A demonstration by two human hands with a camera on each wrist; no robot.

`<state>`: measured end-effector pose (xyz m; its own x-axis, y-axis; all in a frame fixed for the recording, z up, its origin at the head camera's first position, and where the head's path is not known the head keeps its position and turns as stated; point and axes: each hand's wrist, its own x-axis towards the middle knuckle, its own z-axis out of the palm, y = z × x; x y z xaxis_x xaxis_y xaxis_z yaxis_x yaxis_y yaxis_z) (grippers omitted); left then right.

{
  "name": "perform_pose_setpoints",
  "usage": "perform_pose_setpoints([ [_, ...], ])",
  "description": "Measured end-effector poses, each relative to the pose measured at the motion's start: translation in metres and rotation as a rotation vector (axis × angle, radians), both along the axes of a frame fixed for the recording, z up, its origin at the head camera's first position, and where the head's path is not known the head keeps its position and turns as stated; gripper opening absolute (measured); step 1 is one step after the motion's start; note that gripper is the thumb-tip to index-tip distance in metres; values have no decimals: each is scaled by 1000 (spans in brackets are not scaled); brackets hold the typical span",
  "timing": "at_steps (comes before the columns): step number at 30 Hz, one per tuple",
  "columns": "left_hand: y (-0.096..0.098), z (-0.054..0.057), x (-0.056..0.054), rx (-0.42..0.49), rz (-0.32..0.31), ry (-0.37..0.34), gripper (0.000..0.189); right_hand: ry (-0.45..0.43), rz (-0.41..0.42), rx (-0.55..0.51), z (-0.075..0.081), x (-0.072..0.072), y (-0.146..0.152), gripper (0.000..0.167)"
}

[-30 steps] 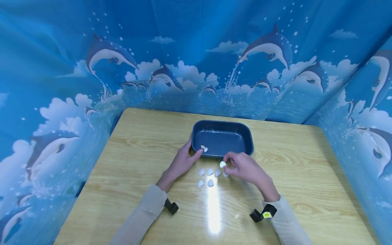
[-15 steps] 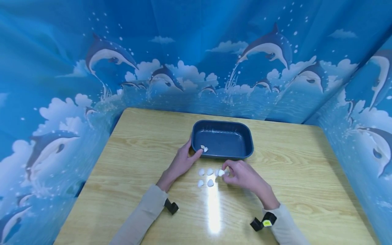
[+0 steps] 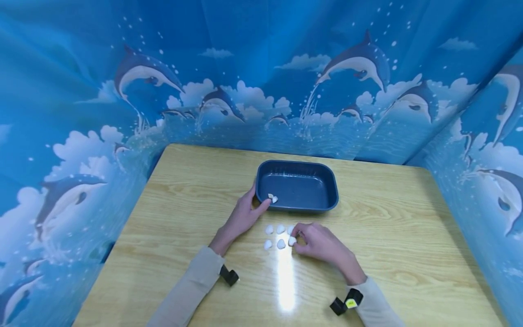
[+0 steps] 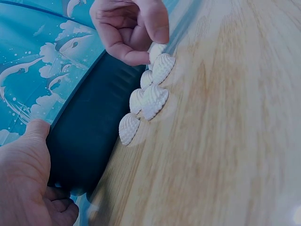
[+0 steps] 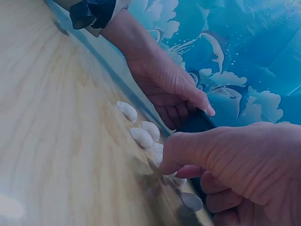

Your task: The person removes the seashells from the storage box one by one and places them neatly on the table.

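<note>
My right hand (image 3: 323, 243) pinches a white seashell (image 3: 292, 241) between thumb and fingers, low over the table at the right end of the front row. To its left in that row lie two more ribbed shells, one of them a shell (image 3: 281, 244) right beside it. A back row of shells (image 3: 269, 230) runs nearer the bin; its rightmost shell (image 5: 191, 201) shows in the right wrist view but is hidden by the hand in the head view. My left hand (image 3: 244, 214) grips the near left corner of a dark blue bin (image 3: 300, 210), thumb at the rim.
Inside the bin, by its near left corner, sit a few small shells (image 3: 273, 198). The wooden table (image 3: 196, 181) extends to both sides, with a dolphin-print curtain (image 3: 253, 68) behind it. A glare streak (image 3: 286, 281) crosses the wood in front of the shells.
My right hand has carried the pinched shell from near the bin's front wall toward me, down to the front row's right end. The left hand and bin have stayed put.
</note>
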<state>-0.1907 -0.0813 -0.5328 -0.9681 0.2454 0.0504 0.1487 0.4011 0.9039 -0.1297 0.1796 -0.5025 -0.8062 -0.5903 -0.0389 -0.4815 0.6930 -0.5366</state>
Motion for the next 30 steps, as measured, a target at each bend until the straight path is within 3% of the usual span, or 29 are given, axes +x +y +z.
perform_pose_setpoints([
  [6, -1, 2, 0, 17, -17, 41, 81, -18, -7, 27, -3, 2, -2, 18],
  [20, -2, 2, -1, 12, -23, 54, 80, -28, 0, 36, -1, 1, -2, 20],
  [30, 0, 1, 0, 5, -23, 42, 80, -74, 24, -106, 27, -3, -4, 15],
])
